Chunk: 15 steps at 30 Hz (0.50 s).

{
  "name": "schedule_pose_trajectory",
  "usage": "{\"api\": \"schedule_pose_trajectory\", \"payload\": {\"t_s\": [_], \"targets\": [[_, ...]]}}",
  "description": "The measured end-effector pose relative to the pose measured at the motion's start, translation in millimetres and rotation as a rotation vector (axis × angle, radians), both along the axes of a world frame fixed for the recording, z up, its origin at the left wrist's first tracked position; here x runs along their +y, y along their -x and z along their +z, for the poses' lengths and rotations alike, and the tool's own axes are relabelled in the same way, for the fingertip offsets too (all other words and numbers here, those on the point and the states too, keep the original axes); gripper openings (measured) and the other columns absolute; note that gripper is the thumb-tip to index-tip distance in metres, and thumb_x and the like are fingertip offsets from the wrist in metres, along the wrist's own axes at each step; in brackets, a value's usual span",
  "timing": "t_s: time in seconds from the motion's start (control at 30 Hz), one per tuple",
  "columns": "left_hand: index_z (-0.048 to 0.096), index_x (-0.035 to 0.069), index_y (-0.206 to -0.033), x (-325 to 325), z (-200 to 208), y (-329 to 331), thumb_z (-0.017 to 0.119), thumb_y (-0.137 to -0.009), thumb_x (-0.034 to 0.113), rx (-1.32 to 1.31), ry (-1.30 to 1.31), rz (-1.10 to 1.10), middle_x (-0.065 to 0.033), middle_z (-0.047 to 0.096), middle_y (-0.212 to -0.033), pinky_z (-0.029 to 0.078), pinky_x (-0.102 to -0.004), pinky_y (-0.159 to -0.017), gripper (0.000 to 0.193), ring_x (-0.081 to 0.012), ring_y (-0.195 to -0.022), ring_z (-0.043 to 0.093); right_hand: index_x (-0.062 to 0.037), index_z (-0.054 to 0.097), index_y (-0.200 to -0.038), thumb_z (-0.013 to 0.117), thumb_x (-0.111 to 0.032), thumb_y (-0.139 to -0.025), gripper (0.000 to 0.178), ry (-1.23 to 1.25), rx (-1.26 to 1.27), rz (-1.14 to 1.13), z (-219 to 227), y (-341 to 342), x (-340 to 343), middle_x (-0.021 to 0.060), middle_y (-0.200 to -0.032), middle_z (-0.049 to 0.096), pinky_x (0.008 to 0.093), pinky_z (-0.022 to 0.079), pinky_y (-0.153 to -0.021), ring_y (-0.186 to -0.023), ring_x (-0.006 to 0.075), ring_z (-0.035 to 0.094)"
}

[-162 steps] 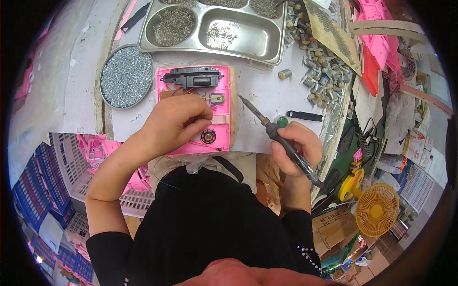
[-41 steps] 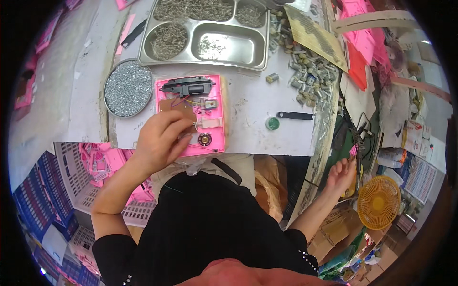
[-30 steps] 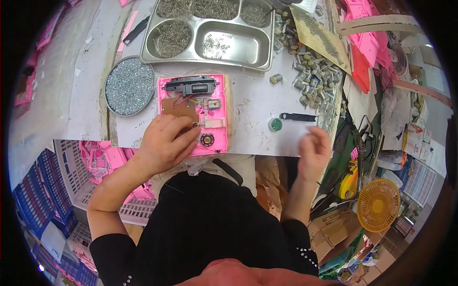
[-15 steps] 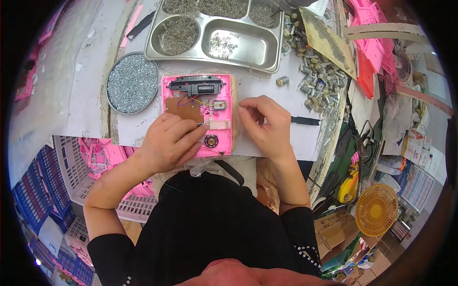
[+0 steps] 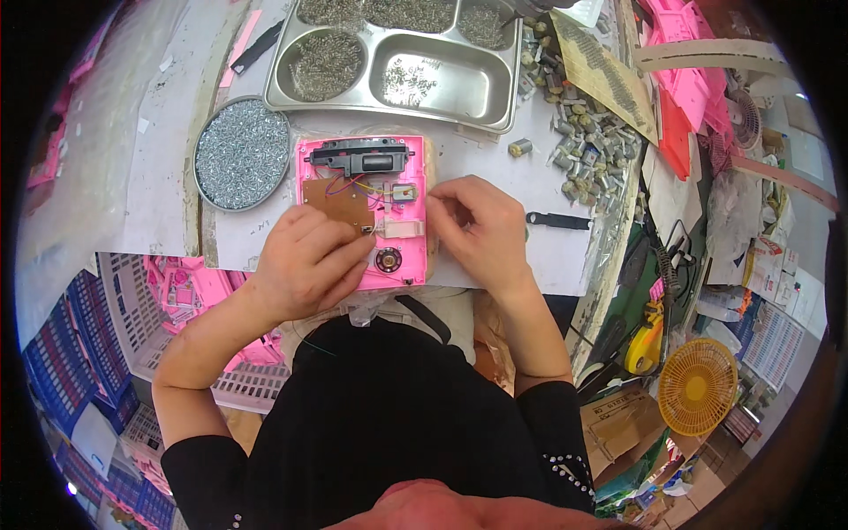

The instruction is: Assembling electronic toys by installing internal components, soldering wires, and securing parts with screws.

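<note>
A pink plastic housing (image 5: pixel 358 281) lies on a padded block at the table's front edge. In it sit a black plastic mechanism (image 5: pixel 340 157), a brown circuit board (image 5: pixel 329 200), a small motor (image 5: pixel 404 193) with thin wires, a pale flat piece (image 5: pixel 402 230) and a round black part (image 5: pixel 388 259). My left hand (image 5: pixel 314 261) reaches over the housing's left side. Its fingertips are pinched by a tiny metal part at the board's lower right corner; what they grip is unclear. Beside the housing's right edge, my right hand (image 5: pixel 484 231) is curled, thumb and forefinger close together, their contents hidden.
A steel compartment tray (image 5: pixel 397 115) with small springs stands behind the housing. Left of it is a round dish (image 5: pixel 241 155) of screws. Loose small motors (image 5: pixel 587 146) are heaped at the right. A basket (image 5: pixel 252 382) of pink parts stands below left.
My right hand has moved slightly left, up to the housing's right edge. My left hand stays by the board's corner. The whole view has shifted a little.
</note>
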<state>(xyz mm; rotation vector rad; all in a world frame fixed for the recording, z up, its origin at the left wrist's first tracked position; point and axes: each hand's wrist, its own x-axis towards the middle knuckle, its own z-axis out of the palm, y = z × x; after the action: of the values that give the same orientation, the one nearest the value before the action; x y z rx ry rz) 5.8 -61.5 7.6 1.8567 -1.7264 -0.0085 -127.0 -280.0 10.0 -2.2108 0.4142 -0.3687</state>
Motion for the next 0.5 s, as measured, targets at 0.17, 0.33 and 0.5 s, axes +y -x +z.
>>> {"api": "schedule_pose_trajectory", "payload": {"t_s": [0.17, 0.33, 0.5], "targets": [[0.068, 0.008, -0.119, -32, 11, -6, 0.076, -0.078, 0.022, -0.068, -0.076, 0.098, -0.0031, 0.058, -0.100, 0.038, -0.0419, -0.089, 0.044, -0.0231, -0.091, 0.056, -0.0065, 0.069, -0.083, 0.077, -0.020, -0.084, 0.016, 0.219, 0.064, 0.037, 1, -17, 5, 0.0070, -0.073, 0.066, 0.0328, 0.050, -0.055, -0.059, 0.0213, 0.064], [0.069, 0.008, -0.118, -36, 11, -4, 0.077, -0.075, 0.028, -0.151, -0.162, 0.160, -0.0031, 0.060, -0.108, 0.037, -0.0426, -0.095, 0.047, -0.0211, -0.101, 0.057, -0.0086, 0.064, -0.077, 0.077, -0.025, -0.082, 0.021, 0.358, 0.155, 0.038, 8, -24, 11, 0.0072, -0.071, 0.066, 0.0384, 0.050, -0.054, -0.061, 0.0266, 0.066], [0.068, 0.006, -0.120, -33, 1, -1, 0.075, -0.076, 0.026, -0.150, -0.055, 0.130, -0.0046, 0.063, -0.119, 0.036, -0.0437, -0.099, 0.048, -0.0217, -0.109, 0.057, -0.0078, 0.063, -0.076, 0.076, -0.023, -0.082, 0.021, 0.427, 0.155, 0.053, 11, -25, 17, 0.0080, -0.070, 0.065, 0.0404, 0.050, -0.053, -0.060, 0.0286, 0.065]]}}
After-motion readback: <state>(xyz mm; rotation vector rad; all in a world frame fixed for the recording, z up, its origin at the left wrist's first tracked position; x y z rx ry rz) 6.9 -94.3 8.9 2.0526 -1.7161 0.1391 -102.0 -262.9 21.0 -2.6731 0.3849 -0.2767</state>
